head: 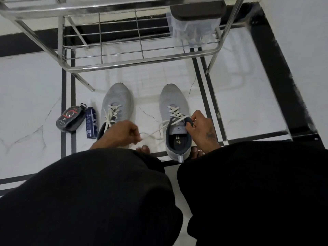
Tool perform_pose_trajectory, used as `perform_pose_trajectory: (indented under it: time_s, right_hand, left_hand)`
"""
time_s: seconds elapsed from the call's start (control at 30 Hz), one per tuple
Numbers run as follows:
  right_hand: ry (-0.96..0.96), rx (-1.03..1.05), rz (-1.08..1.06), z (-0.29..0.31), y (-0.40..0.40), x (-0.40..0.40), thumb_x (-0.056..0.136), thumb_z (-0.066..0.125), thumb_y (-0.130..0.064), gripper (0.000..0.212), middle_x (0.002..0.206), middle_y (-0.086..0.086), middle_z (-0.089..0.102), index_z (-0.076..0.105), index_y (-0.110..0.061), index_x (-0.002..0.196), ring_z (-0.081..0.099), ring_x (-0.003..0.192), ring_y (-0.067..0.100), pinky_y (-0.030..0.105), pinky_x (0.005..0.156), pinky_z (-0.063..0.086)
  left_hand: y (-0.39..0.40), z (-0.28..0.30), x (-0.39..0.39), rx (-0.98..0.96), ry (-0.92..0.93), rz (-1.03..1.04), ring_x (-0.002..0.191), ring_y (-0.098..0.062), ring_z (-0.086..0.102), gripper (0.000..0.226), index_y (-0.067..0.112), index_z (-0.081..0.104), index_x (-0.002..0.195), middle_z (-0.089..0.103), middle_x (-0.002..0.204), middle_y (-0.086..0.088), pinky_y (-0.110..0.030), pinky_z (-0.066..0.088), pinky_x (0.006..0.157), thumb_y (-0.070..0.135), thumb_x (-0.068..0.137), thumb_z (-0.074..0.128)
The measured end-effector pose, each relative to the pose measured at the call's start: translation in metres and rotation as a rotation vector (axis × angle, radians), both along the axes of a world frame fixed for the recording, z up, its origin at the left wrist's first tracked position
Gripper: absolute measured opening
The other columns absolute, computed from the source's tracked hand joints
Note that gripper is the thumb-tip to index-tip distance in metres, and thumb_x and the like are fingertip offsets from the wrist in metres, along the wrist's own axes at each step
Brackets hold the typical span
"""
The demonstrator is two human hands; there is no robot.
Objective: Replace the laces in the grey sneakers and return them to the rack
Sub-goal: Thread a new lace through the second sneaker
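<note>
Down low, most of the view is filled by two knees in black trousers [106,201]; behind them a white floor [32,89] with black lines is seen; a shiny metal rack [124,55] is stood on that floor at the top of the view, and a clear bag [193,31] with a dark lid is kept on its right side; two grey sneakers are set side by side on the floor just in front of the rack, toes pointed at it; the left sneaker [116,102] is laced with a white lace, and its heel is hidden behind the left hand; the right sneaker [174,121] is laced partway with a white lace [174,113], and its dark inside is seen from above; the left hand [122,133] is curled, and a loose end of the right sneaker's lace is pinched in its fingers and pulled out to the side; the right hand [200,127] is curled too, and the dark top edge of the right sneaker is gripped by its fingers and thumb; a black shoe polish case [71,118] is laid on the floor left of the sneakers; a small blue can [92,122] is laid just beside it, between the case and the left sneaker; bare toes [143,149] are seen between the knees.
</note>
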State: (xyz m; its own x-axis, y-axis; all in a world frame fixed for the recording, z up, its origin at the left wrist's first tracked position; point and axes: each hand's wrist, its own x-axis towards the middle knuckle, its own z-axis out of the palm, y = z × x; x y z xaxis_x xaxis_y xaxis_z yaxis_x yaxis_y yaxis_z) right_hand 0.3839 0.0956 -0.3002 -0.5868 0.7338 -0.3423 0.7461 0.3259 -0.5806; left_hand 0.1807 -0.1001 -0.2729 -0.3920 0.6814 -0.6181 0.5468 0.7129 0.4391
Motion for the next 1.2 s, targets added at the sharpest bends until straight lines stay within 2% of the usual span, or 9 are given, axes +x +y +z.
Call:
perform_pose_trajectory:
  time_s: [0.1, 0.2, 0.27, 0.4, 0.7, 0.83, 0.9, 1.07, 1.2]
  right_hand:
    - [-0.012, -0.011, 0.011, -0.001, 0.0, 0.0, 0.093, 0.064, -0.022, 0.017, 0.077, 0.01, 0.061, 0.051, -0.011, 0.095, 0.055, 0.069, 0.025, 0.024, 0.051, 0.031]
    - [0.0, -0.02, 0.053, 0.0, 0.001, 0.0, 0.093, 0.065, -0.023, 0.018, 0.072, 0.006, 0.059, 0.051, -0.013, 0.095, 0.056, 0.067, 0.023, 0.026, 0.053, 0.033]
    - [-0.013, -0.007, 0.092, 0.002, 0.001, -0.001, 0.093, 0.064, -0.023, 0.017, 0.068, 0.001, 0.056, 0.049, -0.014, 0.094, 0.054, 0.064, 0.02, 0.025, 0.052, 0.033]
    - [-0.026, 0.024, 0.122, 0.004, 0.001, -0.003, 0.093, 0.063, -0.022, 0.016, 0.069, -0.001, 0.055, 0.049, -0.014, 0.095, 0.054, 0.065, 0.018, 0.024, 0.051, 0.033]
    - [0.022, -0.011, 0.064, -0.001, -0.008, -0.008, 0.093, 0.062, -0.019, 0.014, 0.073, 0.006, 0.058, 0.05, -0.013, 0.092, 0.055, 0.066, 0.021, 0.024, 0.051, 0.032]
    - [0.026, -0.035, 0.09, -0.004, 0.0, -0.006, 0.093, 0.063, -0.024, 0.016, 0.071, 0.004, 0.06, 0.05, -0.015, 0.094, 0.058, 0.067, 0.022, 0.029, 0.057, 0.042]
    - [0.031, -0.06, 0.105, -0.002, 0.001, -0.006, 0.093, 0.064, -0.026, 0.017, 0.07, 0.002, 0.06, 0.05, -0.017, 0.094, 0.057, 0.065, 0.02, 0.029, 0.058, 0.042]
    - [0.117, 0.001, 0.109, 0.019, 0.001, -0.011, 0.093, 0.062, -0.025, 0.01, 0.065, -0.004, 0.052, 0.053, -0.021, 0.093, 0.047, 0.058, 0.011, 0.029, 0.055, 0.04]
    - [0.211, -0.351, 0.101, 0.054, 0.008, -0.02, 0.092, 0.063, -0.018, 0.008, 0.083, -0.005, 0.066, 0.07, -0.021, 0.094, 0.062, 0.072, 0.007, 0.024, 0.065, 0.051]
  left_hand:
    - [-0.017, 0.013, -0.006, -0.08, -0.074, 0.007, 0.059, 0.002, 0.064, 0.015, 0.029, 0.072, 0.07, 0.071, 0.066, 0.015, -0.024, 0.049, 0.066, 0.032, 0.084, 0.077]
    - [0.009, 0.013, 0.008, 0.089, 0.2, 0.0, 0.088, -0.009, 0.064, 0.023, 0.028, 0.074, 0.091, 0.069, 0.094, 0.014, -0.033, 0.051, 0.081, 0.05, 0.084, 0.072]
    - [0.035, 0.003, 0.024, 0.192, 0.231, -0.009, 0.098, -0.013, 0.062, 0.032, 0.026, 0.07, 0.104, 0.068, 0.103, 0.011, -0.037, 0.051, 0.086, 0.051, 0.085, 0.069]
    - [0.063, -0.016, 0.044, 0.158, 0.124, -0.043, 0.086, -0.019, 0.067, 0.016, 0.027, 0.072, 0.086, 0.073, 0.085, 0.006, -0.039, 0.054, 0.08, 0.042, 0.087, 0.069]
    - [0.029, -0.014, 0.018, 0.049, 0.079, -0.109, 0.079, -0.011, 0.065, 0.02, 0.032, 0.064, 0.072, 0.069, 0.078, 0.013, -0.029, 0.05, 0.071, 0.039, 0.091, 0.066]
    - [0.042, -0.029, 0.025, 0.218, 0.075, 0.098, 0.086, -0.011, 0.058, 0.012, 0.024, 0.067, 0.1, 0.063, 0.095, 0.011, -0.029, 0.042, 0.077, 0.033, 0.094, 0.063]
    - [0.051, -0.034, 0.027, 0.211, 0.068, 0.096, 0.09, -0.014, 0.054, 0.026, 0.021, 0.062, 0.117, 0.057, 0.106, 0.007, -0.029, 0.04, 0.081, 0.029, 0.092, 0.066]
    - [0.068, -0.012, 0.017, -0.033, -0.001, -0.016, 0.097, -0.026, 0.065, 0.022, 0.008, 0.067, 0.1, 0.07, 0.1, -0.007, -0.033, 0.047, 0.077, 0.028, 0.092, 0.062]
    - [0.061, 0.041, 0.0, 0.106, -0.061, 0.228, 0.078, -0.013, 0.07, 0.019, 0.016, 0.063, 0.099, 0.072, 0.079, 0.002, -0.026, 0.05, 0.071, 0.034, 0.093, 0.064]
